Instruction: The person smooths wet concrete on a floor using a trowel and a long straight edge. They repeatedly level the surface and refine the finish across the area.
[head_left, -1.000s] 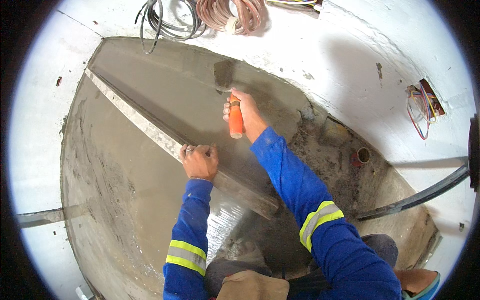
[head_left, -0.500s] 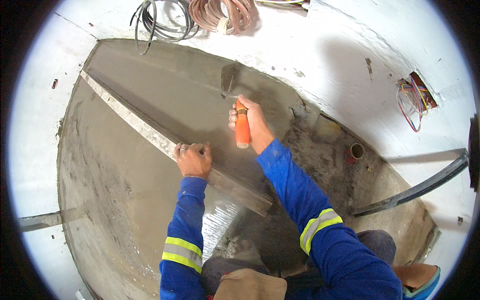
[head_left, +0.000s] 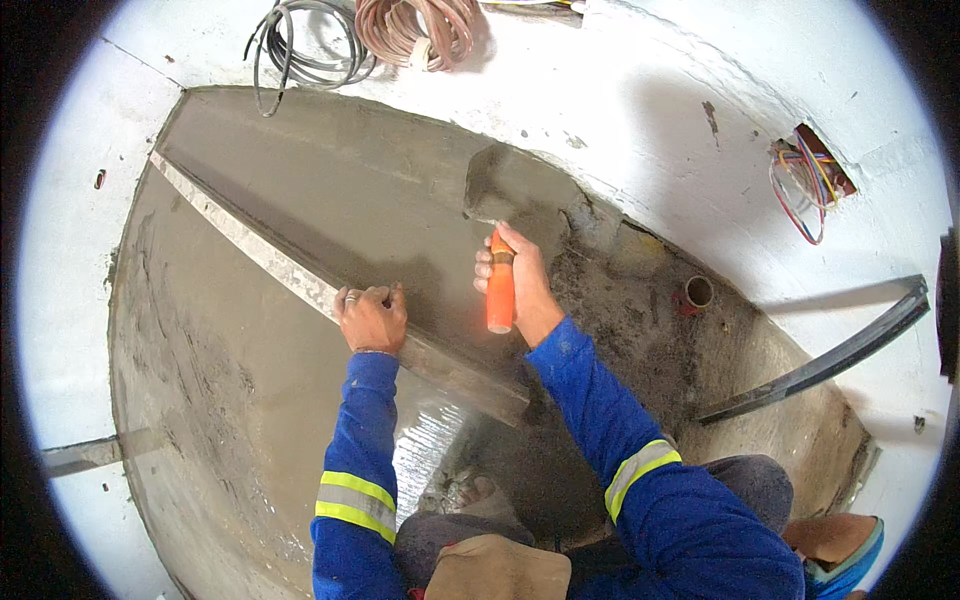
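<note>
Right hand (head_left: 522,272) gripped trowel (head_left: 500,300), left hand (head_left: 371,318) held long bar (head_left: 250,238)

Right hand: clenched around the trowel's orange handle, thumb toward the blade end, handle butt pointing back toward the person. Blade (head_left: 488,172) lay forward of the hand, over smooth grey mortar (head_left: 220,330) near the foot of the white wall (head_left: 600,95); whether it was pressed down or just above, cannot tell.

Left hand: grasping the bar, fingers bent over its top, ring on one finger. Bar lay diagonally across the mortar, far end close to the upper-left floor edge, near end by the darker ground below the right hand. Its far part looked pale and spotted, its near part grey-brown.

Both arms wore blue sleeves (head_left: 365,430) with yellow-and-silver bands.

Around: rough dark patch (head_left: 625,320) right of the trowel, short pipe stub (head_left: 699,291) standing in it. Black curved strip (head_left: 830,365) at right. Black cable coil (head_left: 300,65) and reddish-brown coil (head_left: 425,40) at top. Coloured wires (head_left: 810,185) hung from a wall recess at upper right.
</note>
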